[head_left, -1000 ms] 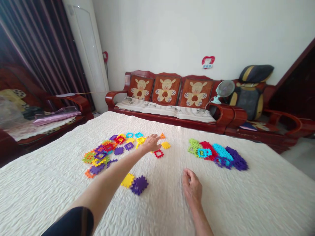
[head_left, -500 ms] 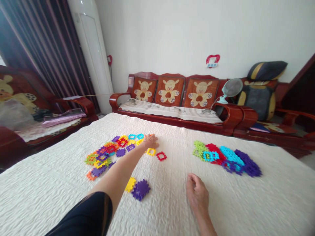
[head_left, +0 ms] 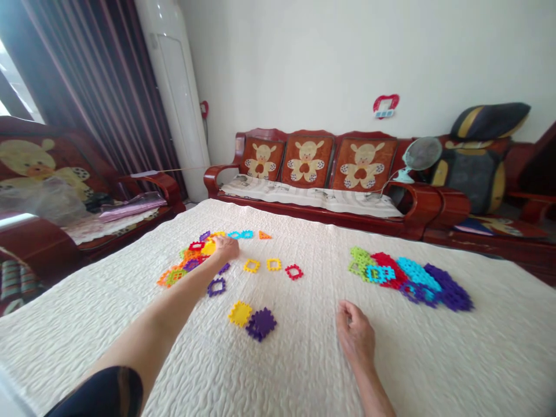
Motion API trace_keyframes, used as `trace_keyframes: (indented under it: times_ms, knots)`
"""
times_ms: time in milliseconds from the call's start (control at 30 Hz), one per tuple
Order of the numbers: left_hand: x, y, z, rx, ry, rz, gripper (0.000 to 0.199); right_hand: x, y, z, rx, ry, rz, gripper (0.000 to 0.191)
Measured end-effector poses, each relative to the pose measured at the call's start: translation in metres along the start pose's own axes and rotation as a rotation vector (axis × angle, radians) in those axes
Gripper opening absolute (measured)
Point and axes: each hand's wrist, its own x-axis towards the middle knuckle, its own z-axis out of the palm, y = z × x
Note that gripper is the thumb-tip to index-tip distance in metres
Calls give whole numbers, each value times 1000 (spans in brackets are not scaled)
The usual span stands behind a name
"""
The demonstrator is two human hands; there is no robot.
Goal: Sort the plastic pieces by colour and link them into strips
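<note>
My left hand (head_left: 226, 248) reaches over a pile of colourful plastic interlocking tiles (head_left: 177, 274). Its fingers are closed at a solid yellow interlocking tile (head_left: 208, 248); the arm covers part of the pile. Just right of that hand lie two yellow frame tiles (head_left: 274, 264) and a red frame tile (head_left: 294, 271). Behind it are light-blue frame tiles (head_left: 247, 234) and an orange triangular tile (head_left: 264, 235). My right hand (head_left: 357, 333) rests loosely curled on the cloth, with nothing visible in it. Between the arms sit a yellow tile (head_left: 240, 313) and some stacked purple tiles (head_left: 261, 323).
Tiles grouped by colour lie at the right: green (head_left: 360, 264), red (head_left: 386, 263), light blue (head_left: 417, 274) and purple (head_left: 447, 288). A white quilted cloth (head_left: 304, 359) covers the surface. Beyond it stand a wooden sofa (head_left: 410, 202) and a small fan (head_left: 421, 153).
My left hand has moved left from the far edge of the tiles to the pile. The orange triangle and yellow frames are now uncovered. My right hand stays resting. The view has shifted slightly left.
</note>
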Motion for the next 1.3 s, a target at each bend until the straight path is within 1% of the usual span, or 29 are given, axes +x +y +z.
trace_keyframes:
  times_ms: [33,100,133,200,267,300,333,400,433,500,600,667,767,833,900,933,1000,1067,1100,1133,1167,1200,1233,1267,1300]
  knots:
    - [-1,15,-1,5,41,8,32,0,0,0,-2,-6,0,48]
    - [-3,51,1,-10,97,91,34,0,0,1,-3,-13,-4,48]
    - [-4,70,4,-25,111,144,38,1,0,0,0,-14,-6,48]
    - [-9,102,13,-59,117,232,35,1,-1,0,2,-17,-2,49]
    - [-15,122,23,-86,117,297,34,1,-2,-2,2,-22,3,49]
    - [-18,126,27,-95,118,324,33,1,-2,-2,0,-25,4,50]
    - [-21,125,31,-101,119,346,34,1,-3,-3,-2,-28,4,50]
    - [-26,112,36,-103,124,381,35,1,-3,-3,-4,-33,2,51]
    - [-28,100,37,-99,127,389,35,1,-3,-3,-4,-32,1,52]
    - [-32,68,37,-81,130,381,32,1,-3,-3,-4,-26,-1,51]
    - [-38,14,33,-42,136,291,31,2,-3,-2,-16,-23,10,51]
    - [-40,-18,30,-16,128,219,32,2,-3,-2,-27,-36,15,51]
    - [-41,-51,23,10,104,135,28,2,-4,-2,-39,-47,9,51]
    - [-39,-63,15,14,94,75,25,3,-4,-3,-49,-47,11,51]
    - [-40,-65,5,7,109,21,24,3,-4,-3,-54,-44,14,51]
    - [-42,-61,0,-1,128,8,26,3,-3,-3,-54,-46,13,50]
    - [-53,-42,-6,-27,184,28,30,3,-3,-3,-56,-53,11,50]
    - [-74,-12,-1,-63,227,114,36,4,-3,-3,-62,-59,16,49]
    - [-88,5,6,-82,230,188,39,4,-4,-3,-64,-62,21,49]
    - [-104,22,15,-112,225,304,42,4,-4,-3,-64,-63,25,50]
    - [-119,36,25,-189,225,501,45,4,-5,-4,-64,-64,26,50]
    - [-134,47,35,-238,207,664,49,4,-6,-4,-63,-63,26,51]
    - [-146,54,44,-253,185,770,48,4,-6,-5,-63,-60,25,51]
    - [-156,56,52,-249,170,836,46,4,-7,-6,-62,-60,23,51]
    - [-163,54,57,-238,172,850,43,4,-7,-6,-61,-62,20,51]
